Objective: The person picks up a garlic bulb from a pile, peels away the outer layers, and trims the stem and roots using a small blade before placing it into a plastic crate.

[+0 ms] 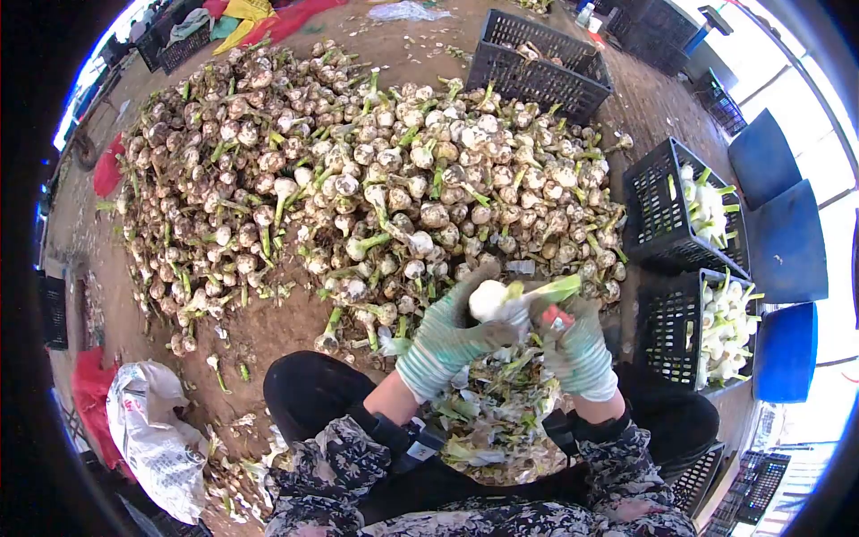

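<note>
My left hand, in a striped green and white glove, is closed around a white garlic bulb with a green stem pointing right. My right hand, gloved the same way, is closed beside the stem, with something red and small at its fingers that I cannot make out. Below both hands, between my knees, lies a heap of peeled skins and leaves. Just beyond the hands spreads a large pile of unpeeled garlic bulbs with soil on them.
Black crates of cleaned garlic stand at the right, one behind another. Another black crate is behind the pile. Blue containers line the right side. A white sack lies at the lower left.
</note>
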Available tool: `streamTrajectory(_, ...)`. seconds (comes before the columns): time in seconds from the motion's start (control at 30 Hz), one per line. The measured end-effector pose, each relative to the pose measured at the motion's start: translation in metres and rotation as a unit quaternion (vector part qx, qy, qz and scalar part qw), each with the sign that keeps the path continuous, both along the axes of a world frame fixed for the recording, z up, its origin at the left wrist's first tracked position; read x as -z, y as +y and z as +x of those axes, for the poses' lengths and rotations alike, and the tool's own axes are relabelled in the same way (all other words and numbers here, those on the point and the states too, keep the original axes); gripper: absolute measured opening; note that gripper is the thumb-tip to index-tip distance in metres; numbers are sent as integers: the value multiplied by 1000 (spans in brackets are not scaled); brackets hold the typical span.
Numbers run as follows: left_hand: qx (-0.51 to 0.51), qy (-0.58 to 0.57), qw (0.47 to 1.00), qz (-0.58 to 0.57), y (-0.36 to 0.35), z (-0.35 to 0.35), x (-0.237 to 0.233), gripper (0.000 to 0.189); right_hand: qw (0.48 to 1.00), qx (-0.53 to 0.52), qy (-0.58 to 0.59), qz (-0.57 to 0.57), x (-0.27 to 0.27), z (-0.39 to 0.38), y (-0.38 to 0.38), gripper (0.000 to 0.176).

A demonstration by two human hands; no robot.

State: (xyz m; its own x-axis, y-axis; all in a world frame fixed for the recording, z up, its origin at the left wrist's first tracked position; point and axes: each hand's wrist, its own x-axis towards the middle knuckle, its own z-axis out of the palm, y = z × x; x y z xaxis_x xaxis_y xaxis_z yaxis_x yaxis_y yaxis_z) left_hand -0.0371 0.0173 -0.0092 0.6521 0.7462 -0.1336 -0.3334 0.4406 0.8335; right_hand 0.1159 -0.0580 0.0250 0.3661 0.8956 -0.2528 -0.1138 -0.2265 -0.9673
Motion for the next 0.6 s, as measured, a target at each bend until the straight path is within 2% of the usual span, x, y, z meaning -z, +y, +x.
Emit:
streamTrajectory(0.03, -18, 41, 994, 97, -1, 0, -1, 55, 975, -83, -204, 23, -5, -5, -1, 24)
streamTrajectory(0.07, 17, 31, 999, 5, 1, -6, -8, 58, 987, -71, -143, -13, 1, -7, -7, 27)
streamTrajectory(0.1, 18, 33, 999, 4, 3, -8, -9, 58, 987, -70, -141, -14, 2, -3, -5, 27)
streamTrajectory(0.13, 32, 29, 998, 50, 5, -9, -10, 61, 995, 5, 82, 54, 1, 4, -1, 27)
streamTrajectory(0.17, 44, 23, 994, 96, 6, -9, -10, 64, 943, 79, 299, 119, 1, 13, 3, 26)
streamTrajectory(0.2, 68, -32, 997, 7, 7, -9, -8, 68, 934, 151, 285, 153, 11, 26, 4, 29)
streamTrajectory(0.23, 68, -33, 997, 7, 5, -9, -6, 68, 954, 26, 285, 85, 18, 50, -3, 30)
streamTrajectory(0.27, 57, -27, 997, 44, 4, -8, -4, 69, 992, -34, 113, 34, 53, 55, -14, 33)
streamTrajectory(0.3, 49, -20, 995, 82, 4, -7, -1, 70, 994, -91, -63, -19, 81, 54, -29, 37)
streamTrajectory(0.33, 51, -47, 994, 90, 6, -7, 6, 72, 952, -202, -166, -157, 70, 33, -36, 40)
streamTrajectory(0.37, 58, -53, 996, 35, 7, -8, -1, 82, 869, -305, -261, -289, 57, 15, -40, 43)
streamTrajectory(0.4, 34, -45, 995, 79, 7, -5, 5, 82, 869, -302, -259, -293, 56, 17, -44, 43)
streamTrajectory(0.43, 8, -38, 992, 124, 7, -2, 7, 82, 816, -375, -309, -313, 53, 21, -46, 47)
streamTrajectory(0.47, -5, -18, 993, 115, 5, -2, 5, 82, 753, -446, -354, -329, 49, 24, -46, 52)
streamTrajectory(0.5, -4, -16, 994, 112, 6, -4, 4, 82, 749, -437, -361, -344, 43, 29, -41, 56)
streamTrajectory(0.57, 68, 56, 981, 174, 9, -7, 2, 82, 902, -330, -245, -131, 42, 44, -51, 54)
streamTrajectory(0.6, 74, 13, 989, 127, 5, -5, -1, 77, 924, -323, -170, -112, 42, 50, -50, 52)
